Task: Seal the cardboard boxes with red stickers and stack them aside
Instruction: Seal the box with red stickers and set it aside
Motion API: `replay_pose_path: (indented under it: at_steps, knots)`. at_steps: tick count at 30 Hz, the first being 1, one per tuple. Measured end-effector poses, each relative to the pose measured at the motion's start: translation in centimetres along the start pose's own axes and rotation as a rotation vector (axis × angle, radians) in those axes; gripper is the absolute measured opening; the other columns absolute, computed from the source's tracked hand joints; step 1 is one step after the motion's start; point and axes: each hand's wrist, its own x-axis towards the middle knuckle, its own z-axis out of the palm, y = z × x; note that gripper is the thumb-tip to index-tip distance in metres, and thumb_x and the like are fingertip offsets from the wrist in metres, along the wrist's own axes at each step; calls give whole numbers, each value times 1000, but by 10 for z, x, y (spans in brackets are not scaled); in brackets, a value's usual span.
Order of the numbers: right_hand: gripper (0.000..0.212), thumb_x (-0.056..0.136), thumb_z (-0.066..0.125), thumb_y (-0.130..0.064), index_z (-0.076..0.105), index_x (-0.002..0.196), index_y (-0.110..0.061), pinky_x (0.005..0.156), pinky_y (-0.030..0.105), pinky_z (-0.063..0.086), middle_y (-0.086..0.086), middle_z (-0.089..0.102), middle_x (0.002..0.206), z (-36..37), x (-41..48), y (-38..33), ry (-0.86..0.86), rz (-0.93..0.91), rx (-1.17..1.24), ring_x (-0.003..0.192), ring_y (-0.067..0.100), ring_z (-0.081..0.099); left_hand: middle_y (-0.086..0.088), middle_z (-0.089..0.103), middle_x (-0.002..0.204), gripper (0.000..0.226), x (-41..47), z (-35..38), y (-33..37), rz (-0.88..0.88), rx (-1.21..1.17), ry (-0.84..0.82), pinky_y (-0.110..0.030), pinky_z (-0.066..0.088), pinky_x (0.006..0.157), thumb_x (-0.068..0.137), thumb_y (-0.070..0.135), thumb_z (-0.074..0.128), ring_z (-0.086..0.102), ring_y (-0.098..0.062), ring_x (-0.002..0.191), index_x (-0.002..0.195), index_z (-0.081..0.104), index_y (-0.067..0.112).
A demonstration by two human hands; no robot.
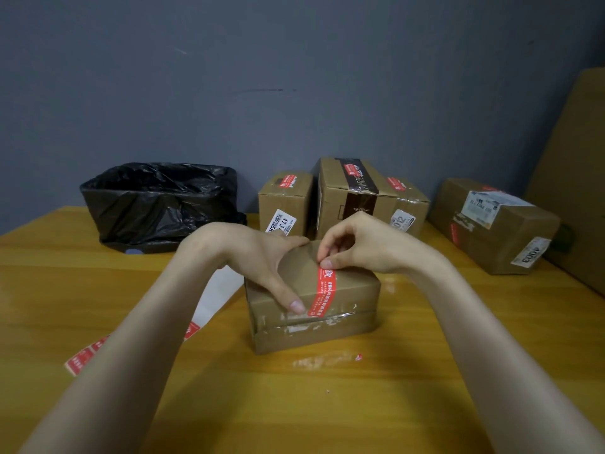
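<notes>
A small cardboard box (347,296) sits on the yellow wooden table (294,404) in front of me. A red sticker (322,291) runs across its top down to the taped front edge. My left hand (258,257) lies over the box's left side, its thumb pressing the sticker's lower end. My right hand (360,244) hovers over the top with curled fingers, its thumb and forefinger holding down the sticker's upper end. A strip of red stickers (82,358) on white backing paper (216,296) lies to the left, partly hidden by my left forearm.
Against the grey wall stand several cardboard boxes: one small (283,204), one tall with dark tape (347,194), one behind it (409,208), and a larger one at right (494,224). A black-bagged bin (160,201) sits back left. Flat cardboard (576,178) leans far right.
</notes>
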Motion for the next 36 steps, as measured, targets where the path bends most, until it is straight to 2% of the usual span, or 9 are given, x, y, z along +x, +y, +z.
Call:
replay_pose_path:
  at_steps: [7,13,18,22,26,29,31,34,36]
  knots:
    - [12,80,72,-16,70,72,-25,65,14,41,-8,66,77,3,1,-4,20,-5,-43,71,0,55,7,28,148,102,1,0,-1,-4,-19,4,-25,32,101,73,44,72,33,-14,133,149,5,30]
    - [15,92,56,-20,60,78,-25,62,12,40,-13,58,80,1,-2,-9,-92,-10,-176,74,0,53,8,32,144,95,-1,0,0,11,-49,-7,-21,35,94,75,39,72,38,-9,120,147,10,31]
    - [17,95,50,-19,56,80,-25,67,12,42,-12,57,84,-11,-11,-9,-181,-7,-98,79,2,53,8,30,145,97,-1,-1,1,-1,-34,-10,-21,34,93,75,40,72,36,-8,120,147,8,31]
    - [17,94,50,-13,57,80,-18,62,10,42,-5,60,84,-17,-16,-8,-205,-17,51,76,2,54,7,27,148,100,0,0,-1,-14,-29,-9,-21,33,94,75,41,72,34,-13,130,148,5,30]
    - [8,88,59,-7,58,86,-15,69,20,51,2,66,83,-18,-16,-7,-187,-6,203,79,12,61,8,23,151,104,1,0,-2,-20,-8,7,-22,31,98,73,46,72,30,-14,135,149,2,29]
    - [37,77,71,-4,54,107,-16,78,27,53,-3,67,79,-16,-13,-7,-180,20,236,77,10,64,9,25,150,105,0,1,-2,-11,-7,26,-22,30,100,71,48,72,30,-13,134,149,5,28]
    - [45,72,76,-6,56,111,-17,80,29,51,-4,63,78,-13,-11,-9,-180,28,143,76,9,61,10,33,144,102,0,1,-3,0,-17,50,-19,33,96,69,49,74,37,-10,127,148,13,28]
    - [24,72,78,-14,68,94,-19,79,28,50,-5,63,80,-10,-11,-14,-171,-13,-24,77,7,59,12,46,133,91,-1,1,-4,8,-44,90,-21,42,92,67,50,76,47,-8,115,142,28,31]
    - [10,75,76,-14,70,82,-19,79,27,52,-4,67,83,-10,-11,-15,-139,-49,-48,82,8,61,12,51,127,82,-2,0,-4,4,-60,110,-23,46,92,68,49,76,52,-7,109,137,35,31]
